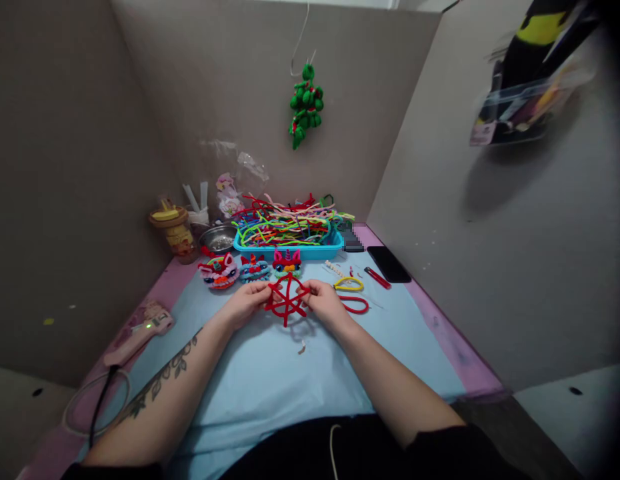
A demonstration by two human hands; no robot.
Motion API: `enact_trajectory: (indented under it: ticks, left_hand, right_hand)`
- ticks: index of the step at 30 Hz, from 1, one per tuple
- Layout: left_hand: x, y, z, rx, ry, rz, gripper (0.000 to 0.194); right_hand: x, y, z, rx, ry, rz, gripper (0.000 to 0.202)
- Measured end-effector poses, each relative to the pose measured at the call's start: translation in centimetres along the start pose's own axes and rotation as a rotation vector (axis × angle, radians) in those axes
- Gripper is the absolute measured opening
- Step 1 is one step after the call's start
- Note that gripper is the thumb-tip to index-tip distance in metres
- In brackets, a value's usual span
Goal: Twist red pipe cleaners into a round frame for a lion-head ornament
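A red pipe-cleaner wheel (287,301), a ring crossed by several spokes, is held up over the blue cloth. My left hand (253,300) pinches its left edge. On the opposite edge, my right hand (324,301) is closed with thumb and fingers. Just behind the wheel sits a red fuzzy animal head (287,261) with pink ears and a horn, partly covered by it. A light-blue head (255,268) and a red-and-pink one (219,272) stand to its left. Beside my right hand lie yellow (349,285) and red (355,305) loops, perhaps scissor handles.
A blue tray (290,252) heaped with coloured pipe cleaners stands at the back. At right are a red cutter (377,278) and a black phone (389,264). A corded pink tool (140,335), a metal bowl (219,238) and a lidded cup (174,233) are at left.
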State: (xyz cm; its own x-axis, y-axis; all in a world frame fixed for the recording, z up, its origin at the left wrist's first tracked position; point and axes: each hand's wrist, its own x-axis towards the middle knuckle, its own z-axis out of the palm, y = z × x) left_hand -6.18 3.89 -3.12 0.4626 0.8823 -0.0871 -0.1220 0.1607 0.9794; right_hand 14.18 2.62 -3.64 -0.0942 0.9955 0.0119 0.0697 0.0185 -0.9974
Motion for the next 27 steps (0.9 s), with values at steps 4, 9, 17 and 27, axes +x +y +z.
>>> enact_trajectory:
  ticks: [4, 9, 17, 27]
  left_hand:
    - [0.2, 0.2, 0.3, 0.020, 0.063, -0.006, 0.029]
    - [0.4, 0.5, 0.4, 0.042, 0.106, -0.069, 0.028]
    - [0.8, 0.5, 0.3, 0.087, 0.235, -0.106, 0.031]
    - [0.1, 1.3, -1.1, 0.145, 0.380, -0.139, 0.035]
  right_hand:
    - [-0.2, -0.4, -0.2, 0.118, -0.053, 0.104, 0.013]
    - [-0.2, -0.9, -0.9, 0.187, -0.109, 0.216, 0.013]
    - [2.9, -1.7, -1.7, 0.096, -0.348, 0.294, 0.011]
    - [7.2, -2.1, 0.4, 0.182, -0.713, 0.363, 0.018]
